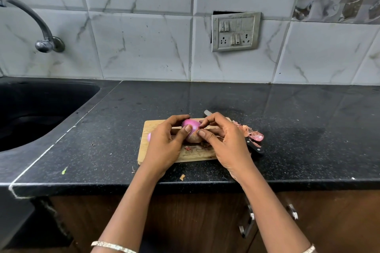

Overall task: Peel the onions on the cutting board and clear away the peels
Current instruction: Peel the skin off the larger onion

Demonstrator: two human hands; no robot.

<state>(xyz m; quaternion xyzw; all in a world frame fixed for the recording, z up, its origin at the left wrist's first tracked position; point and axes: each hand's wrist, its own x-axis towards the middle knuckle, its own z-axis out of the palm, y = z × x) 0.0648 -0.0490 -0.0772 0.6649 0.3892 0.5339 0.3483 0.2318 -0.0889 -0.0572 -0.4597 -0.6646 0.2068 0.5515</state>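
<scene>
Just above the cutting board (151, 128), mid-board: onion (190, 126) held between both hands. Left hand (164, 146) cups it from the left, fingers (188, 129) curled round it, thumb pressed on the near face. Looks like the steadying hold, so it can be turned. Right hand (225, 144) works the right side, fingers (202, 133) pinching at the skin edge where purple flesh meets the brown patch low on the onion.

My read: mid-peel, top bare, lower skin still on. Holding it over the board makes sense, since flakes drop there. A few scraps (194, 148) lie on the wood under it.

Second purple piece (148, 137) peeks out on the board behind the left hand. Mostly hidden, can't tell if it's peeled.

Peel pile (251, 133) sits off the board's right edge on the bench (308, 121), partly over the knife (255, 147). The knife is parked along that edge, handle toward the person. One stray flake (182, 177) lies near the bench's front edge.

Only container in sight is the sink (88, 96), left, well apart. The basin is too dark to tell its contents. Clearing not started, I'd say.
</scene>
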